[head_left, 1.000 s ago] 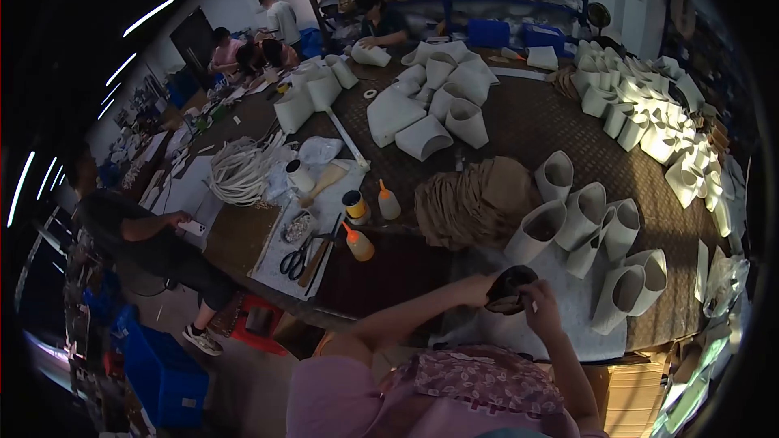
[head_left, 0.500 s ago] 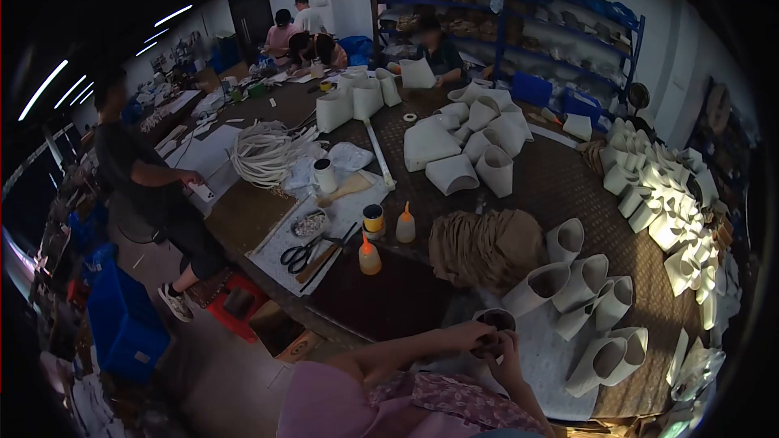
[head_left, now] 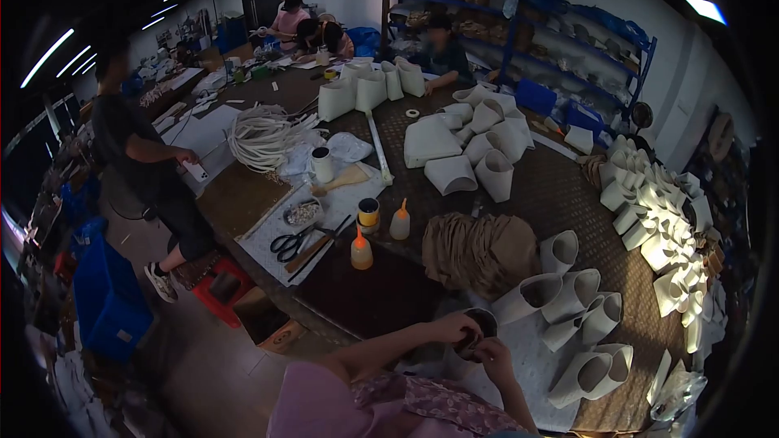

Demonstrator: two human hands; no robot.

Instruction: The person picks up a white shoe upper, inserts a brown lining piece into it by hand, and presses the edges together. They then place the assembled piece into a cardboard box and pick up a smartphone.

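The left hand (head_left: 459, 327) grasps the dark-lined container (head_left: 485, 321) by its rim, at the near edge of the desk (head_left: 560, 186); the right hand (head_left: 493, 352) pinches the same rim; the hands have drawn closer together, apparently concentrating handling there; exact finger contact and the container's underside are hidden.

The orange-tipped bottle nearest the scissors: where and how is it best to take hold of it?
Probably around the wide body of the bottle, coming from the wearer's side over the dark panel. It stands upright, its orange nozzle is narrow, and the yellow container stands close behind.
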